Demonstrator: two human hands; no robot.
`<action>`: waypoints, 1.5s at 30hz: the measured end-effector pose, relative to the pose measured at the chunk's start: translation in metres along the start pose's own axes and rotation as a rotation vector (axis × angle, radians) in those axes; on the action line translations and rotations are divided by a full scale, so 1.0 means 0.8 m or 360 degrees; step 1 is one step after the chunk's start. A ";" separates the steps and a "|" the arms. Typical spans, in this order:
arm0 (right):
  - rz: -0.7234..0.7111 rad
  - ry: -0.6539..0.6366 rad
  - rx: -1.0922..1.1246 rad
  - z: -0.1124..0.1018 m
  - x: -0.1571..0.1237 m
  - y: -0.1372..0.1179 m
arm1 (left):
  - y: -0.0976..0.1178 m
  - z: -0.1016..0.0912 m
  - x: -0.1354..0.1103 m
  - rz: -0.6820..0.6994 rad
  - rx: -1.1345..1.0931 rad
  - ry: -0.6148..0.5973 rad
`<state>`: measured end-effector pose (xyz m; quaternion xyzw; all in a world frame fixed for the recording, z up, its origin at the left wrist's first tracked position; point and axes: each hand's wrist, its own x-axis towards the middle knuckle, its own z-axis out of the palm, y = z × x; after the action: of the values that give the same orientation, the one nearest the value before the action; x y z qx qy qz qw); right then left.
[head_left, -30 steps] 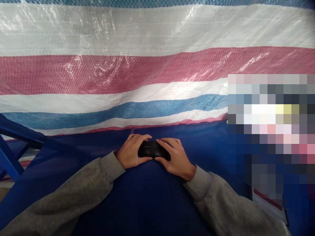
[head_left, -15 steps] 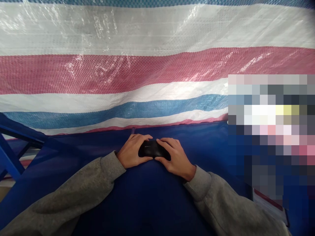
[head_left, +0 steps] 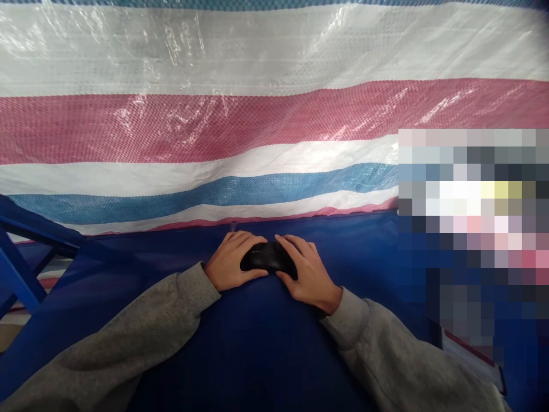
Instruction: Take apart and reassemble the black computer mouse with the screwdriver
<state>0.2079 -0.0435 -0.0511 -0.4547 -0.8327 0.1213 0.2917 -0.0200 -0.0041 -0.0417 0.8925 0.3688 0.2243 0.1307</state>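
Note:
A smooth black oblong case [head_left: 270, 257] with a small pale marking on top lies across the middle of the head view. My left hand [head_left: 231, 260] grips its left end, thumb on the near side and fingers over the far side. The right end is held the same way by my right hand [head_left: 311, 272]. Both ends of the case are partly hidden under my hands. Beneath it is a dark blue tabletop [head_left: 257, 343]. Just behind my left hand, a small translucent purplish piece [head_left: 233, 227] shows at the table's far edge.
A striped woven plastic sheet [head_left: 193, 129] hangs behind the table. Blue frame bars [head_left: 21, 257] stand at the left. The right side is pixelated and cannot be made out; below it a pale, red-edged item [head_left: 472, 357] shows partly.
The fingertips of my right hand have shifted slightly up and to the right on the case, leaving a little more of its middle showing. Otherwise the scene is nearly still.

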 end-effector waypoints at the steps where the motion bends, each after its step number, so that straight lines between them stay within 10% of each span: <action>1: -0.0003 -0.0002 0.0005 0.000 0.000 0.000 | 0.000 0.000 0.000 0.0006 -0.0004 0.0003; 45: 0.0044 -0.0005 0.0153 -0.001 0.001 0.005 | -0.001 0.000 -0.002 -0.0031 -0.0075 -0.0058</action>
<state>0.2105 -0.0405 -0.0523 -0.4515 -0.8200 0.1661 0.3101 -0.0215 -0.0049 -0.0427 0.8894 0.3698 0.2154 0.1605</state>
